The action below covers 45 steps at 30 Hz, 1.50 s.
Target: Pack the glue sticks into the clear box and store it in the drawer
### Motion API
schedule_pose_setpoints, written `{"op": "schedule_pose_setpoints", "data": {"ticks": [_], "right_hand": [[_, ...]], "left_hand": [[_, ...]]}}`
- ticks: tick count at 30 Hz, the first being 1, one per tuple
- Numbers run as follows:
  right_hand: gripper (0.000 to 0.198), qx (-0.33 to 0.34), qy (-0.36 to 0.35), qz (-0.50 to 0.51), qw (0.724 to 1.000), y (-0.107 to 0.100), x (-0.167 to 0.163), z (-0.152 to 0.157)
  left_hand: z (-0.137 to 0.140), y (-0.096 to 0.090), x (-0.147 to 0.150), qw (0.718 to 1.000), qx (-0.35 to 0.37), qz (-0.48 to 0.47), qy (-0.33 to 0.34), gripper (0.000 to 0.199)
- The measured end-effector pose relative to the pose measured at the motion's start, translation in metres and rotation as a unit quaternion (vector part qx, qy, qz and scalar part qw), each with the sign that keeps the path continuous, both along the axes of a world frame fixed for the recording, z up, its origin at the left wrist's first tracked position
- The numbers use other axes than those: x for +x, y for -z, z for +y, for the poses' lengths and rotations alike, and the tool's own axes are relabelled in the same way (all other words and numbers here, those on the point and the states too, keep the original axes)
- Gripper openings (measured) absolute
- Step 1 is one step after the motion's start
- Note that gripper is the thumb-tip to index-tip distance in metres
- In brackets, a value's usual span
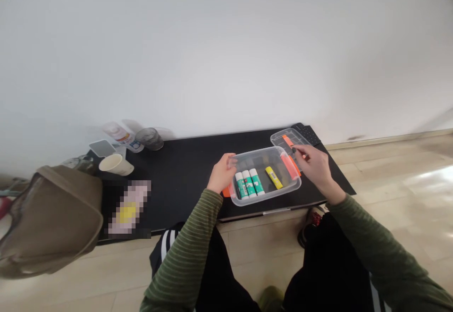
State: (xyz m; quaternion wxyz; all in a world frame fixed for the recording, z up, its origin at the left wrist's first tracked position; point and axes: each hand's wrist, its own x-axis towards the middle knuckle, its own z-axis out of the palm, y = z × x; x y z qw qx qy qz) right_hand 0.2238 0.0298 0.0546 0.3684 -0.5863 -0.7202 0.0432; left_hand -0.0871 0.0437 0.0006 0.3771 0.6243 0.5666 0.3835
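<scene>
Low black counter (184, 170) against a white wall, carrying a clear rectangular plastic storage box (265, 175) near its front edge. Inside the box: three teal-and-white glue sticks (249, 183), one yellow highlighter (273, 177). Left hand (222, 172) grips the box's left rim, fingers curled closed; right hand (314, 165), at the box's right, pinches a small black cap (293, 150) by an orange marker (289, 165).

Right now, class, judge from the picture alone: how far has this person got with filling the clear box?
Done: three glue sticks and a yellow highlighter lie in the clear box. In hand: the left hand steadies its rim; the right hand holds an orange marker at its right edge. Left: another orange marker lies in the small tray behind.
</scene>
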Motion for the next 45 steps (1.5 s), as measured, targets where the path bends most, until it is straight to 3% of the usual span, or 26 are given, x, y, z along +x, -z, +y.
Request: {"op": "schedule_pose_setpoints", "data": {"ticks": [2, 4, 8, 11, 16, 18, 21, 23, 25, 28, 30, 40, 42, 45], "right_hand": [[0.028, -0.038, 0.025, -0.016, 0.999, 0.012, 0.021, 0.008], [0.026, -0.123, 0.036, -0.068, 0.990, 0.029, 0.038, 0.016], [0.027, -0.269, 0.015, -0.176, 0.947, 0.062, 0.057, 0.026], [0.026, -0.310, -0.007, -0.205, 0.929, 0.076, 0.060, 0.027], [0.017, -0.317, 0.006, -0.217, 0.923, 0.080, 0.050, 0.022], [0.017, -0.295, 0.010, -0.210, 0.932, 0.079, 0.047, 0.020], [0.015, -0.211, 0.030, -0.139, 0.967, 0.073, 0.049, 0.018], [0.011, -0.133, 0.059, -0.039, 0.989, 0.066, 0.056, 0.018], [0.012, -0.073, 0.080, 0.098, 0.989, 0.059, 0.064, 0.019], [0.017, -0.020, 0.089, 0.295, 0.951, 0.047, 0.074, 0.022], [0.025, 0.008, 0.093, 0.366, 0.926, 0.039, 0.078, 0.023], [0.040, 0.169, 0.059, 0.486, 0.855, 0.002, 0.068, 0.024], [0.041, 0.178, 0.042, 0.514, 0.838, -0.004, 0.071, 0.023], [0.035, 0.138, 0.022, 0.584, 0.800, -0.006, 0.076, 0.023]], "left_hand": [[0.000, 0.001, 0.000, 1.000, 0.002, -0.011, -0.002, 0.050], [0.000, 0.001, 0.000, 1.000, 0.001, -0.018, -0.005, 0.051], [0.000, -0.001, 0.000, 1.000, -0.002, -0.027, -0.005, 0.051], [0.000, -0.001, 0.000, 0.999, -0.004, -0.032, -0.004, 0.052], [0.002, 0.002, -0.002, 1.000, 0.005, -0.024, 0.003, 0.051], [0.002, 0.003, -0.002, 1.000, 0.005, -0.022, 0.002, 0.050], [0.002, 0.002, -0.002, 1.000, 0.000, -0.021, -0.002, 0.050], [0.001, 0.000, -0.001, 1.000, -0.002, -0.018, -0.009, 0.050], [0.000, -0.001, 0.000, 1.000, 0.001, -0.003, -0.026, 0.048], [-0.003, -0.001, 0.000, 0.998, 0.000, 0.022, -0.067, 0.042], [-0.004, 0.000, 0.000, 0.996, -0.006, 0.023, -0.083, 0.037], [-0.006, 0.006, 0.003, 0.989, -0.049, -0.080, -0.112, 0.026], [-0.008, 0.005, 0.004, 0.986, -0.055, -0.097, -0.121, 0.028], [-0.010, 0.003, 0.006, 0.980, -0.068, -0.133, -0.134, 0.031]]}}
